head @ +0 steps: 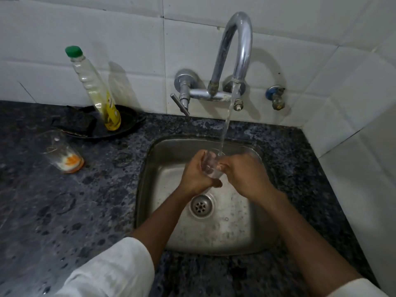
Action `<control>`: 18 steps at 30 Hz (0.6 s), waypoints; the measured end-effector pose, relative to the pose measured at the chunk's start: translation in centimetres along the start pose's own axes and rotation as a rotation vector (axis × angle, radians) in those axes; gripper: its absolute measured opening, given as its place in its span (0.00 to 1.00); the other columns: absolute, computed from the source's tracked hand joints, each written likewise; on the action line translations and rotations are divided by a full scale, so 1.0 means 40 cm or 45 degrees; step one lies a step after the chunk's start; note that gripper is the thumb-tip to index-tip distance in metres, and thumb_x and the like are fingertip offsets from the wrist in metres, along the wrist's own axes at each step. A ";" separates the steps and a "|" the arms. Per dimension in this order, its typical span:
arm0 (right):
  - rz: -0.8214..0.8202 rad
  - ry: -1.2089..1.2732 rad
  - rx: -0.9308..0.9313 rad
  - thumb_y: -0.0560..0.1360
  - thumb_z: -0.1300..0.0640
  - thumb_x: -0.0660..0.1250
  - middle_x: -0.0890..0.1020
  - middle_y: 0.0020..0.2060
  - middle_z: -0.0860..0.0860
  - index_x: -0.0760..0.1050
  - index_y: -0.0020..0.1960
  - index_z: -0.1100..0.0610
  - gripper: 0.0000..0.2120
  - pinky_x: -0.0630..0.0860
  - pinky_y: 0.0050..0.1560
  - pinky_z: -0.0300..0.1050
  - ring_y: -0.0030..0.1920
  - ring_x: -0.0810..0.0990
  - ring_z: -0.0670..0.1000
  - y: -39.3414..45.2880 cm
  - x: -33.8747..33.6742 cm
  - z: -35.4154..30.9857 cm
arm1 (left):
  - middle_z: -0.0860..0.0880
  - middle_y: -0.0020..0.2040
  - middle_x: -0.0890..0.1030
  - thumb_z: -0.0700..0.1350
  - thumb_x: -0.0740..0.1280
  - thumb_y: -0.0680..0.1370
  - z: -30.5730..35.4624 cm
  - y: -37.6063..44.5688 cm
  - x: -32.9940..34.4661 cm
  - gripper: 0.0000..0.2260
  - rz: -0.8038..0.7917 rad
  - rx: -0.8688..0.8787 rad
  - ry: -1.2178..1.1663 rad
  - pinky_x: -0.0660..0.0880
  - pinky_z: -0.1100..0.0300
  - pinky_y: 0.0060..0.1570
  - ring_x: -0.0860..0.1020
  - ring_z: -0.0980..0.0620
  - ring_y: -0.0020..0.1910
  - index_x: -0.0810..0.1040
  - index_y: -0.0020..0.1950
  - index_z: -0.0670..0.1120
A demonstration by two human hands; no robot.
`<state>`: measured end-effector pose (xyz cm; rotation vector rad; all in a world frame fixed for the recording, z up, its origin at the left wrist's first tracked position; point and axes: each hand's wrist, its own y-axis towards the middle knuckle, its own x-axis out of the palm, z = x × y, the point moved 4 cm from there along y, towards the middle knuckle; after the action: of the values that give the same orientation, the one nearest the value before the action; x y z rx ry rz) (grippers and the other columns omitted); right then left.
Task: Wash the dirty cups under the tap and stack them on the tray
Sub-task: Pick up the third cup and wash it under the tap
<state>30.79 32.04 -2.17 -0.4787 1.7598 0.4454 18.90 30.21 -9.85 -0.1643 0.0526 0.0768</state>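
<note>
A clear glass cup (211,166) is held over the steel sink (154,159), right under the running water from the chrome tap (237,39). My left hand (196,174) wraps around the cup's left side. My right hand (244,174) grips it from the right, fingers at the rim. A second glass cup (62,153) with orange and white residue at the bottom stands on the dark counter, far to the left of the sink.
A dish-soap bottle (96,88) with a green cap leans in a black pan or tray (126,125) at the back left, next to a dark cloth (75,123). White tiled walls close in behind and on the right. A small blue-topped valve (276,97) sticks out right of the tap.
</note>
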 end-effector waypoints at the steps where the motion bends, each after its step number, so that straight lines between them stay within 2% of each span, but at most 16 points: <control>1: 0.017 0.188 -0.011 0.76 0.58 0.64 0.81 0.32 0.46 0.81 0.43 0.51 0.08 0.75 0.37 0.44 0.34 0.79 0.46 -0.002 -0.010 0.003 | 0.44 0.52 0.82 0.30 0.79 0.60 0.005 0.002 0.002 0.29 -0.058 -0.005 -0.042 0.79 0.58 0.48 0.81 0.49 0.49 0.75 0.57 0.45; 4: -0.013 0.593 -0.068 0.76 0.63 0.67 0.81 0.30 0.42 0.83 0.40 0.55 0.09 0.71 0.32 0.33 0.29 0.78 0.40 -0.008 -0.025 0.019 | 0.44 0.49 0.82 0.28 0.75 0.63 0.019 0.012 0.002 0.25 -0.473 -0.047 -0.217 0.78 0.56 0.51 0.81 0.50 0.50 0.77 0.56 0.43; 5: -0.042 0.633 -0.083 0.76 0.63 0.67 0.82 0.31 0.44 0.83 0.41 0.56 0.09 0.72 0.31 0.33 0.28 0.78 0.39 -0.012 -0.023 0.022 | 0.44 0.47 0.82 0.28 0.73 0.62 0.023 0.013 0.002 0.23 -0.551 -0.055 -0.236 0.79 0.57 0.49 0.81 0.51 0.48 0.78 0.55 0.43; 6: -0.039 0.619 -0.100 0.76 0.60 0.67 0.83 0.32 0.46 0.83 0.40 0.55 0.09 0.75 0.32 0.37 0.28 0.79 0.41 -0.014 -0.019 0.024 | 0.44 0.45 0.82 0.29 0.72 0.61 0.024 0.017 0.001 0.22 -0.530 -0.060 -0.216 0.79 0.58 0.47 0.81 0.51 0.45 0.78 0.54 0.42; 7: -0.002 0.569 -0.101 0.76 0.57 0.66 0.83 0.32 0.47 0.82 0.40 0.54 0.09 0.77 0.34 0.45 0.29 0.79 0.43 -0.015 -0.012 0.028 | 0.44 0.45 0.82 0.28 0.73 0.61 0.024 0.022 0.002 0.22 -0.429 -0.059 -0.178 0.79 0.59 0.44 0.81 0.51 0.44 0.79 0.53 0.40; 9: 0.081 0.461 -0.031 0.77 0.54 0.65 0.82 0.31 0.49 0.81 0.39 0.52 0.10 0.77 0.35 0.51 0.31 0.78 0.47 -0.017 -0.001 0.026 | 0.46 0.44 0.83 0.27 0.74 0.62 0.026 0.028 0.011 0.22 -0.155 -0.041 -0.087 0.79 0.61 0.40 0.82 0.52 0.42 0.79 0.54 0.39; 11: 0.119 0.379 0.068 0.78 0.52 0.64 0.83 0.34 0.49 0.82 0.44 0.50 0.09 0.77 0.37 0.51 0.33 0.79 0.47 -0.013 0.003 0.012 | 0.49 0.44 0.84 0.34 0.76 0.64 0.018 0.026 0.029 0.18 0.114 0.009 0.037 0.79 0.64 0.38 0.82 0.53 0.42 0.79 0.52 0.42; 13: 0.106 0.372 0.133 0.79 0.51 0.62 0.83 0.36 0.47 0.81 0.46 0.47 0.09 0.78 0.38 0.50 0.35 0.80 0.46 -0.006 0.010 0.001 | 0.51 0.42 0.83 0.45 0.74 0.64 0.017 0.010 0.038 0.15 0.385 0.055 0.204 0.78 0.61 0.38 0.81 0.53 0.41 0.78 0.49 0.47; 14: 0.091 0.413 0.146 0.79 0.53 0.62 0.83 0.35 0.47 0.80 0.43 0.47 0.10 0.78 0.38 0.52 0.34 0.80 0.47 0.000 0.012 0.000 | 0.52 0.41 0.83 0.48 0.73 0.63 0.021 0.002 0.037 0.16 0.470 0.091 0.252 0.77 0.60 0.38 0.81 0.53 0.40 0.77 0.49 0.48; 15: 0.075 0.461 0.149 0.78 0.55 0.62 0.82 0.33 0.47 0.78 0.38 0.48 0.11 0.78 0.38 0.53 0.33 0.79 0.48 0.005 0.013 0.001 | 0.53 0.41 0.83 0.47 0.74 0.63 0.023 0.004 0.033 0.17 0.468 0.121 0.265 0.77 0.60 0.38 0.81 0.55 0.40 0.77 0.50 0.48; 16: 0.069 0.495 0.128 0.78 0.56 0.63 0.82 0.32 0.49 0.77 0.36 0.50 0.12 0.78 0.38 0.52 0.33 0.79 0.48 0.011 0.012 0.005 | 0.54 0.42 0.82 0.44 0.76 0.63 0.021 0.015 0.027 0.20 0.359 0.126 0.206 0.78 0.61 0.40 0.81 0.56 0.41 0.77 0.52 0.47; 18: 0.050 0.559 0.024 0.77 0.58 0.65 0.83 0.32 0.51 0.82 0.39 0.54 0.10 0.75 0.36 0.41 0.32 0.79 0.46 0.016 -0.006 0.004 | 0.48 0.47 0.82 0.31 0.77 0.62 0.013 0.037 0.011 0.26 -0.105 0.050 -0.036 0.79 0.59 0.45 0.81 0.55 0.45 0.76 0.58 0.40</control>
<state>30.63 32.68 -1.96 -0.5591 2.1967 0.3687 19.23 31.79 -9.61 -0.1259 0.0192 -0.0041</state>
